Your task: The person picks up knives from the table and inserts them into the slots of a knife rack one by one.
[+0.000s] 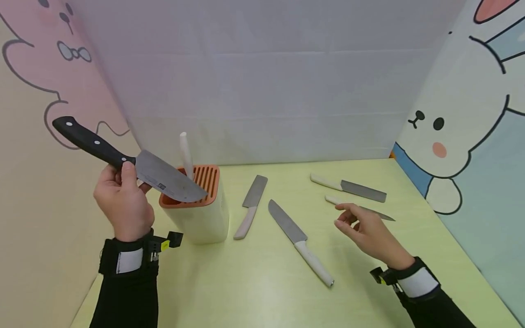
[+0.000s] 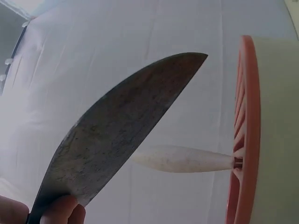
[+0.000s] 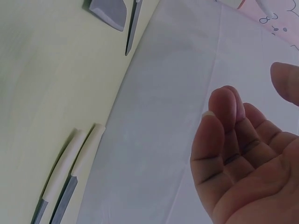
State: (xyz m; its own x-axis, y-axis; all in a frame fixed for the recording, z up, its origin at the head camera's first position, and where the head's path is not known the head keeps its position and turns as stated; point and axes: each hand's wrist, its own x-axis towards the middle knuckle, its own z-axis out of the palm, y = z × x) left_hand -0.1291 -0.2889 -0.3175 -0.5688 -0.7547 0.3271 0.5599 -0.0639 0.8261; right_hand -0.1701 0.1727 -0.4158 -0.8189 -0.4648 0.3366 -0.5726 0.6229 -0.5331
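Observation:
My left hand (image 1: 128, 200) pinches a black-handled kitchen knife (image 1: 166, 177) where handle meets blade. Its blade slants down to the right, with the tip in front of the slotted top of the knife block (image 1: 193, 218) in the head view. In the left wrist view the blade is apart from the block's orange rim (image 2: 252, 126). One white-handled knife (image 1: 186, 155) stands upright in the block. My right hand (image 1: 375, 232) hovers over the table with loosely bent fingers and holds nothing. Nearest to it lies a slim white-handled knife (image 1: 381, 215), its handle partly behind the fingers.
A small cleaver (image 1: 252, 200) lies right of the block. A larger white-handled chef's knife (image 1: 289, 223) lies mid-table, handle toward the front. Another white-handled cleaver (image 1: 361, 189) lies at the back right. A pale wall covering (image 1: 266, 91) rises behind the table (image 1: 262, 300).

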